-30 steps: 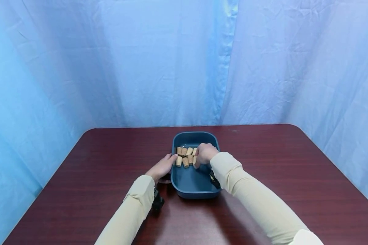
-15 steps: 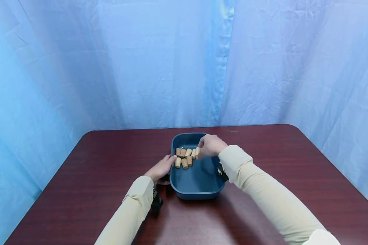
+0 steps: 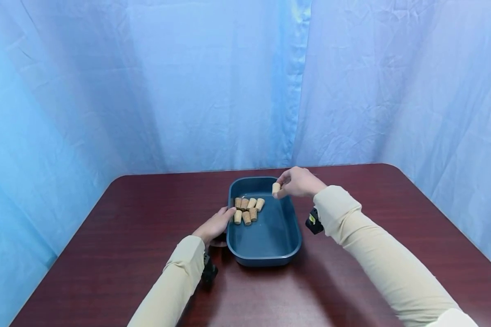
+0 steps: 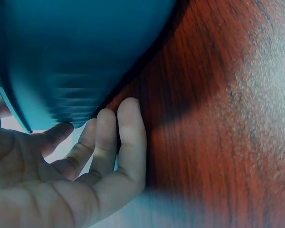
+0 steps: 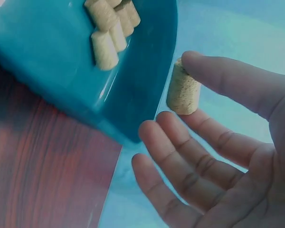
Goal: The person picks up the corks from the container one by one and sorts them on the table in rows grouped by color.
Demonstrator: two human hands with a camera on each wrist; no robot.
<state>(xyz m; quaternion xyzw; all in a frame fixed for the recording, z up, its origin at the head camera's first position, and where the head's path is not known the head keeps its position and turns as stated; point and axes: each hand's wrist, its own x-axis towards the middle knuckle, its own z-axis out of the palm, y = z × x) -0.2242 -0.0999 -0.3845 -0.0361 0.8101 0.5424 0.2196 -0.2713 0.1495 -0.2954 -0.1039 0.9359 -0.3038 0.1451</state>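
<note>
A dark blue rectangular bin (image 3: 266,236) stands on the table. Inside, toward its left side, several tan cork stoppers (image 3: 247,218) lie in two rough rows. My left hand (image 3: 217,225) holds the bin's left side, thumb at the rim and fingers along the outer wall; the left wrist view shows those fingertips (image 4: 129,107) low by the wall. Over the bin's right rim, my right hand (image 3: 302,182) pinches one cork stopper (image 5: 183,92) between thumb and index finger. Its other fingers are spread, seen in the right wrist view.
The dark red-brown wooden table (image 3: 155,204) extends around the bin on all sides. Pale blue curtains (image 3: 212,91) hang behind and beside it. A black wrist camera (image 3: 314,221) sits under the right sleeve.
My right hand has risen from among the corks, moving right and away from me, with one cork stopper lifted out of the group. The left hand has stayed at the bin's side.
</note>
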